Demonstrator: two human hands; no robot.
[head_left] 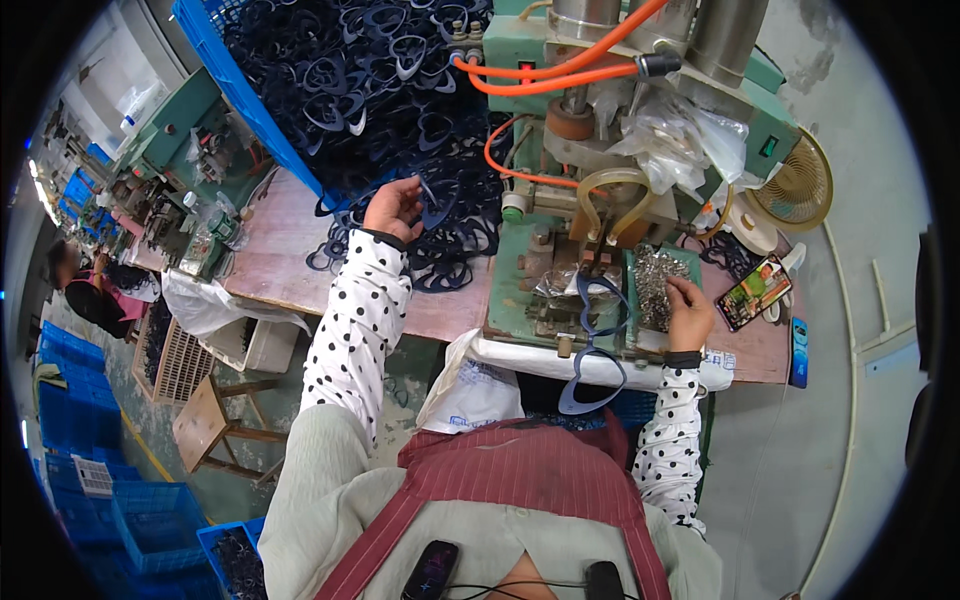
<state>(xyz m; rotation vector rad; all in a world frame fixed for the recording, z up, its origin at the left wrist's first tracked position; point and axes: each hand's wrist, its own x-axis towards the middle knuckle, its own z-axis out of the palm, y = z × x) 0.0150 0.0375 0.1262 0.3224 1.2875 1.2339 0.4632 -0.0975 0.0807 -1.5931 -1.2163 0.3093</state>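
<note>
I'd keep the blue frame point(589, 335) square at the green machine's point(508, 285) near edge, the right hand point(690, 318) nearly pinched over metal bits point(655, 285), the left point(393, 208) half-curled at a dark loop point(433, 218) farther left, both grips unclear.

From where I stand, a flat navy looped piece point(437, 212) sits right by the left hand's point(393, 209) fingertips, at the heap's edge. Another, a blue double-looped strip point(592, 381), lies under the press, its lower loop hanging past the front. Small silvery metal bits point(656, 278) lie piled beside it, at the right hand's point(690, 316) fingertips.
</note>
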